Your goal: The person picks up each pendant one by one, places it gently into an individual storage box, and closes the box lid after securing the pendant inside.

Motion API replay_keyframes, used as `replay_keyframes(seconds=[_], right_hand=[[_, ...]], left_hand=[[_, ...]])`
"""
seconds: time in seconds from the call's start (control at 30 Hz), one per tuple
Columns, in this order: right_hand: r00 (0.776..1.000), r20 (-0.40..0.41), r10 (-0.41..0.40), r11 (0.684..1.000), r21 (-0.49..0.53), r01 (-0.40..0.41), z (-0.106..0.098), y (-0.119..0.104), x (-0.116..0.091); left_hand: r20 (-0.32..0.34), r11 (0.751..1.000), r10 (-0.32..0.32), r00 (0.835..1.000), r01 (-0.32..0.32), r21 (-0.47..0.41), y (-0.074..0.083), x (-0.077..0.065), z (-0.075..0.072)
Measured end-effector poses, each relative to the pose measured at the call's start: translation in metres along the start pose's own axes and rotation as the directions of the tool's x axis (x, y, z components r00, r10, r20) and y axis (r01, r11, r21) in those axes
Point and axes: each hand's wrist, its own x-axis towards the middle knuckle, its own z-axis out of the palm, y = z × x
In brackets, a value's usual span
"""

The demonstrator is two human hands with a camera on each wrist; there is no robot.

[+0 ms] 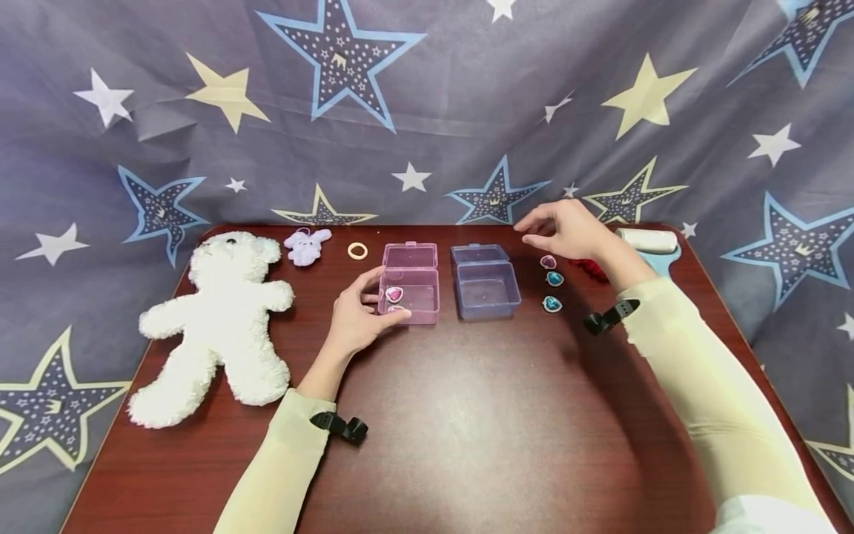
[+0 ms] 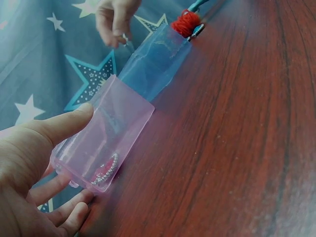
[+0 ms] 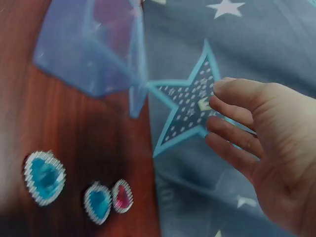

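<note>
My left hand (image 1: 356, 315) grips the left side of an open pink plastic box (image 1: 427, 304), thumb along the front and fingers at the side and back. Inside the box lie pink gem rings (image 1: 394, 294) with silvery edges. My right hand (image 1: 567, 231) is raised over the back of the table, beyond the open blue box (image 1: 487, 293). It pinches a small silvery ring (image 2: 127, 40), seen in the left wrist view. Below it on the table, two blue heart-shaped gem rings (image 3: 45, 177) and a pink gem ring (image 3: 122, 196) lie in a row.
A white teddy bear (image 1: 230, 319) lies at the left, with a small lilac plush toy (image 1: 307, 246) and a pale wooden hoop (image 1: 357, 251) behind. Red yarn (image 2: 186, 23) and a lint roller (image 1: 647, 240) lie at the back right. A star-patterned cloth (image 1: 427, 111) hangs behind the table.
</note>
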Motion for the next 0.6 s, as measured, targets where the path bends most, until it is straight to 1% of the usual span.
replay_keyframes(seconds=[0.2,0.37,0.47,0.6], right_hand=[[0.998,-0.031,0.046,0.997,-0.064,-0.048,0.005,0.015,-0.014],[0.995,-0.06,0.075,0.988,-0.129,-0.083,0.013,0.029,-0.023],[0.994,-0.066,0.092,0.985,-0.143,-0.1,0.02,0.038,-0.027],[0.99,-0.053,0.132,0.98,-0.141,-0.138,0.029,0.046,-0.031]], left_hand=[[-0.005,1.0,0.003,1.0,-0.002,0.006,0.001,0.001,-0.001],[-0.001,1.0,-0.001,1.0,0.001,0.007,0.002,0.001,-0.001],[-0.001,1.0,-0.003,1.0,0.003,0.006,0.002,0.0,-0.001],[0.003,1.0,-0.007,1.0,0.007,0.006,0.001,-0.001,-0.001]])
